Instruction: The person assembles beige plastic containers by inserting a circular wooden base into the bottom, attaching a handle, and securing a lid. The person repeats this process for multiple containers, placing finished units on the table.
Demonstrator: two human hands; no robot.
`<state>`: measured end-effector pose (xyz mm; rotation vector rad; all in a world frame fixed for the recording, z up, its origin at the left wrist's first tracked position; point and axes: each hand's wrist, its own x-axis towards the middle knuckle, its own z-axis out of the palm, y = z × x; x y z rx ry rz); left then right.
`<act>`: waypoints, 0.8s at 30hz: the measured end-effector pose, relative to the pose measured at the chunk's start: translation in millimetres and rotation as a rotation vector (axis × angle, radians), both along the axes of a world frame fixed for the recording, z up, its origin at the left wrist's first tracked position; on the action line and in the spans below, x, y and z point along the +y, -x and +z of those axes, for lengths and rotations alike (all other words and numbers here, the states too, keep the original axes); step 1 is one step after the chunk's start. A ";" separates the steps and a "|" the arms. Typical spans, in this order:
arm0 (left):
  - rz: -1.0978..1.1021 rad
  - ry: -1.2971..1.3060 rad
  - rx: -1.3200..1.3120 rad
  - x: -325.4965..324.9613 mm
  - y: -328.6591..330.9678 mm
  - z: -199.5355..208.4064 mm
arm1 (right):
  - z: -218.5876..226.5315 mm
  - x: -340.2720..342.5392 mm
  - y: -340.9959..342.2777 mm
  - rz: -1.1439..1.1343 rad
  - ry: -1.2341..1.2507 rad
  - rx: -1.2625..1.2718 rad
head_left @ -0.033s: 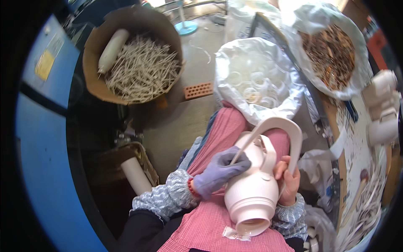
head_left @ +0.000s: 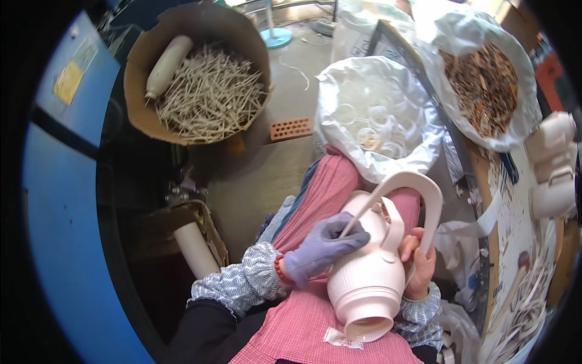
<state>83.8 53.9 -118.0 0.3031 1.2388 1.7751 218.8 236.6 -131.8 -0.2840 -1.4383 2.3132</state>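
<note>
A pale pink plastic thermos jug shell [head_left: 370, 273] lies on my lap, its round open mouth toward me and its small side handle facing up. A long arched carrying handle [head_left: 431, 194] of the same pink loops over it. My left hand [head_left: 327, 246], in a grey-purple glove, is closed with thumb and fingers around one end of the arch, against the jug's left side. My bare right hand [head_left: 418, 261] has its fingers curled around the other end, at the right side. Fingers partly hide both places where the arch meets the jug.
Ahead stands a white sack [head_left: 388, 158] of translucent rings. A cardboard drum [head_left: 136, 103] of thin white sticks is at far left, near a perforated brick [head_left: 291, 128]. Another sack [head_left: 527, 121] of brown scraps stands far right. Pink jugs [head_left: 553, 194] sit on the right bench [head_left: 515, 224].
The whole view has shifted slightly, so surroundings and jug appear a little farther right. Both hands keep the same grip on the arched handle.
</note>
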 end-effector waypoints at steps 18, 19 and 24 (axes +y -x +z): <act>0.283 -0.641 0.385 -49.2 67.1 11.5 | 68.8 -17.5 120.5 0.509 -0.438 -0.109; 0.281 -0.615 0.283 -62.8 74.6 13.5 | 65.9 -7.6 137.3 0.606 -0.504 -0.228; 0.005 -0.212 0.804 -172.9 155.2 -15.3 | 47.2 43.1 153.3 0.298 -0.432 -0.168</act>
